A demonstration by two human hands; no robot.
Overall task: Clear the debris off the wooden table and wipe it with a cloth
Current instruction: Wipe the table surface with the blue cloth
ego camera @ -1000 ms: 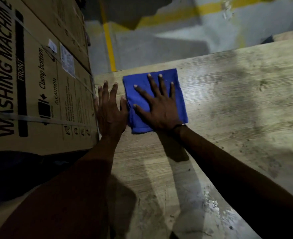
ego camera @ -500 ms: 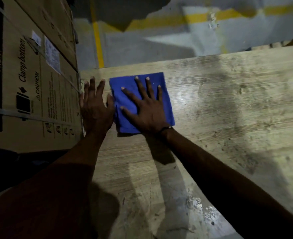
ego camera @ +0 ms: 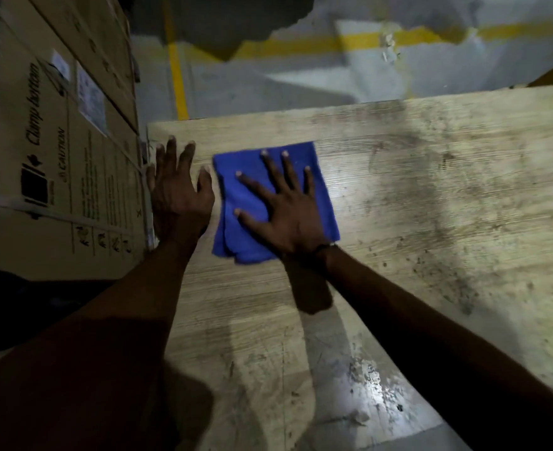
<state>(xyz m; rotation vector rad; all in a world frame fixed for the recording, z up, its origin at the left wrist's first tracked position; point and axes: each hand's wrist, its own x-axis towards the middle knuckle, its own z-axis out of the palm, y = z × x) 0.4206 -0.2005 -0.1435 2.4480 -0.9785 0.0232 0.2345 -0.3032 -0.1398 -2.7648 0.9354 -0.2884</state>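
**Flat hand on the blue cloth**

While the right hand [ego camera: 289, 219] lies on it with fingers spread wide and straight, the one cloth [ego camera: 317, 190] sits folded on the table [ego camera: 431, 196], toward the far left corner. It is a deep blue, roughly square, with soft layered edges showing at its near left side. The left hand [ego camera: 179, 193] rests flat on the wood just left of the cloth, fingers straight and together, holding nothing; whether its thumb touches the cloth cannot be told. The tabletop is pale wood grain, smeared with dark grime on the right and speckled with bits of debris [ego camera: 371, 382] near the front, where a glossy patch shines. Cardboard boxes [ego camera: 50, 177] stand at the left, printed with "CAUTION". Two hands, one cloth, one table.
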